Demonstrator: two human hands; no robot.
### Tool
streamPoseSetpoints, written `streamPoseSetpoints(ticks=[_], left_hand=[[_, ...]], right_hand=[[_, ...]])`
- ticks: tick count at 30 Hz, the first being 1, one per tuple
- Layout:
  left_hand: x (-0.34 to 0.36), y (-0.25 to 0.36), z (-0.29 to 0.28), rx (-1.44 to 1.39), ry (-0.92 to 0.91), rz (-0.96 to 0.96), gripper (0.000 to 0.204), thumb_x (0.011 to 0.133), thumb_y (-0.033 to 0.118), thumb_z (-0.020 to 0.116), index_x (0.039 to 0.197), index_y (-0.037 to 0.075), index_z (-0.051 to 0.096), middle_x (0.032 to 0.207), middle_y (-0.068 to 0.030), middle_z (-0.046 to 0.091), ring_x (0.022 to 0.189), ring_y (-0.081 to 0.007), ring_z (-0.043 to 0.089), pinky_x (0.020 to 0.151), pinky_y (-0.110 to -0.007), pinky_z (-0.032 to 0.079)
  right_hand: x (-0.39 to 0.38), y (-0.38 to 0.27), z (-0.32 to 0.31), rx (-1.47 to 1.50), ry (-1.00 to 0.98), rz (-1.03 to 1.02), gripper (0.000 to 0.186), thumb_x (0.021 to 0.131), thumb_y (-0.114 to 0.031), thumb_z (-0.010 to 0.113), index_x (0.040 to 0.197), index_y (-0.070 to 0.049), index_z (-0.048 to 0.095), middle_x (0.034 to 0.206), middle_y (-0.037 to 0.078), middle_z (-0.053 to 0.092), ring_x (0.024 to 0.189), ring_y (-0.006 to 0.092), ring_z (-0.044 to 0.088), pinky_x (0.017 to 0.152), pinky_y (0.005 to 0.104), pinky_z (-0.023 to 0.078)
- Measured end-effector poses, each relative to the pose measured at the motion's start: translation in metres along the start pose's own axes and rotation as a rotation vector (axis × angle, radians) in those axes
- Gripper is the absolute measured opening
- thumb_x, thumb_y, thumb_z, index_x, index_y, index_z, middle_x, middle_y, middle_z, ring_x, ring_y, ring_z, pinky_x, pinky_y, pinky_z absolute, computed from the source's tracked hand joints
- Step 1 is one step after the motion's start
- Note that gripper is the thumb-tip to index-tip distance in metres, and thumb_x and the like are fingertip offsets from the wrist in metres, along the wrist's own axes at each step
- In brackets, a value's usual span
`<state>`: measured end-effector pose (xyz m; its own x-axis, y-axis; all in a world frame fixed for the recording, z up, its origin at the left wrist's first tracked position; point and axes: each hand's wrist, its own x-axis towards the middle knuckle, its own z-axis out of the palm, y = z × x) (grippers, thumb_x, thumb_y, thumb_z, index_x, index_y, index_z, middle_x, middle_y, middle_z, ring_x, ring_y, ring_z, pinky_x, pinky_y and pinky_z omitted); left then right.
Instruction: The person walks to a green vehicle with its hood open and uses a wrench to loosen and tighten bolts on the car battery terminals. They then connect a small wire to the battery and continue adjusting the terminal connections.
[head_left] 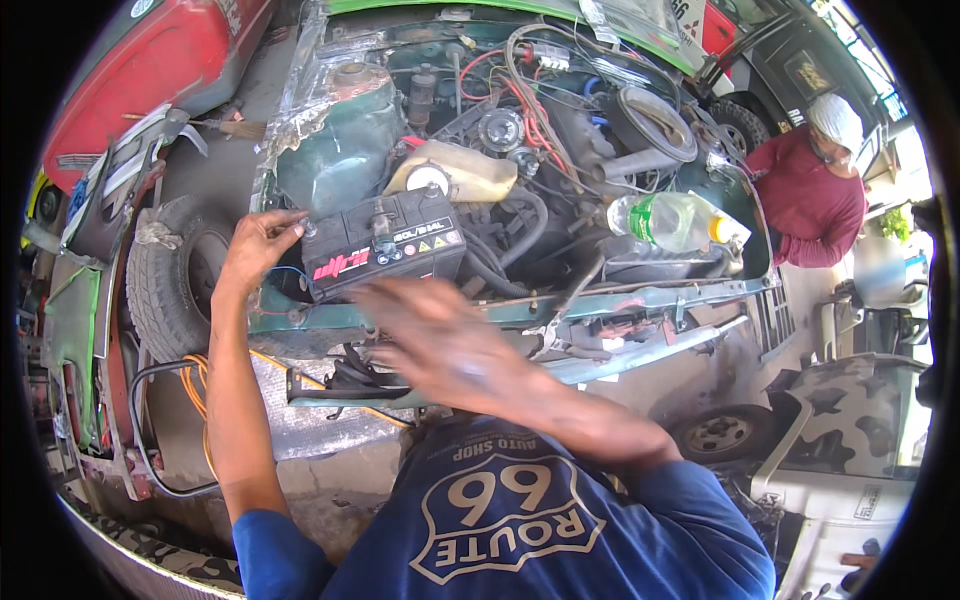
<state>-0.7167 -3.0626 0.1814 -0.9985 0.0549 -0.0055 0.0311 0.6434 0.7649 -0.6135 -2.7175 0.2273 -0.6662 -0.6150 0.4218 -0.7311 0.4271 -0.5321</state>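
Note:
A black car battery (385, 245) sits in the front left corner of an open engine bay. My left hand (262, 248) is at the battery's left end, thumb and fingers pinched together beside the terminal post there. Whatever lies between those fingertips is too small to make out. A thin blue wire (290, 270) runs just below that hand. In front of the battery, my right hand (425, 335) is smeared by motion, so its fingers cannot be read. Behind the battery lies a yellowed plastic reservoir (470, 172) with a white cap.
A clear plastic bottle (668, 222) with a green label lies on the engine bay's right side. The round air cleaner (655, 125) sits farther back. A loose tyre (178, 275) stands at the left. At the far right, a person in a maroon shirt (815, 205) leans near the car.

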Motion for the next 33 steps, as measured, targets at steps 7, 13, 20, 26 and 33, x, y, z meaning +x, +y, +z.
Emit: streamPoseSetpoints(ticks=[7, 13, 20, 26, 33], left_hand=[[-0.006, 0.005, 0.0, 0.03, 0.023, 0.028, 0.038, 0.091, 0.01, 0.077, 0.128, 0.003, 0.076, 0.114, -0.0168, 0.078, 0.101, -0.0249, 0.076, 0.09, -0.038, 0.06], [-0.006, 0.003, 0.0, -0.031, 0.033, -0.004, 0.042, 0.087, 0.012, 0.078, 0.129, 0.007, 0.077, 0.11, -0.0149, 0.079, 0.092, -0.0208, 0.072, 0.084, -0.035, 0.056], [-0.005, 0.004, -0.002, -0.011, 0.003, -0.029, 0.042, 0.089, 0.009, 0.079, 0.13, 0.005, 0.075, 0.111, -0.016, 0.079, 0.101, -0.0226, 0.075, 0.092, -0.037, 0.06], [-0.008, 0.002, 0.008, -0.03, 0.076, -0.011, 0.041, 0.089, 0.011, 0.079, 0.129, 0.005, 0.075, 0.112, -0.0165, 0.079, 0.1, -0.0234, 0.076, 0.091, -0.037, 0.06], [-0.005, -0.009, 0.009, -0.052, 0.07, 0.03, 0.039, 0.087, 0.012, 0.082, 0.124, 0.004, 0.075, 0.108, -0.0152, 0.079, 0.099, -0.0234, 0.076, 0.088, -0.037, 0.06]], right_hand=[[-0.145, 0.057, -0.084, -0.339, -0.212, 0.823, 0.105, 0.071, -0.008, 0.092, 0.161, -0.012, 0.039, 0.157, 0.024, 0.04, 0.142, 0.049, 0.04, 0.12, 0.0596, 0.033], [-0.145, 0.085, -0.073, -0.562, -0.316, 0.83, 0.131, 0.066, -0.015, 0.098, 0.17, -0.018, 0.019, 0.169, 0.019, 0.027, 0.148, 0.0461, 0.034, 0.12, 0.0669, 0.029], [-0.121, 0.087, -0.079, -0.606, -0.354, 0.536, 0.119, 0.062, -0.033, 0.101, 0.162, -0.014, 0.039, 0.165, 0.016, 0.034, 0.148, 0.043, 0.036, 0.123, 0.0633, 0.026], [-0.128, 0.111, -0.096, -0.511, -0.401, 0.387, 0.099, 0.065, -0.041, 0.097, 0.147, -0.007, 0.054, 0.152, 0.015, 0.047, 0.144, 0.0376, 0.041, 0.126, 0.0631, 0.023], [-0.125, 0.128, -0.11, -0.369, -0.114, 0.295, 0.066, 0.084, -0.04, 0.079, 0.134, -0.002, 0.058, 0.134, 0.021, 0.057, 0.13, 0.0438, 0.052, 0.127, 0.0627, 0.022]])
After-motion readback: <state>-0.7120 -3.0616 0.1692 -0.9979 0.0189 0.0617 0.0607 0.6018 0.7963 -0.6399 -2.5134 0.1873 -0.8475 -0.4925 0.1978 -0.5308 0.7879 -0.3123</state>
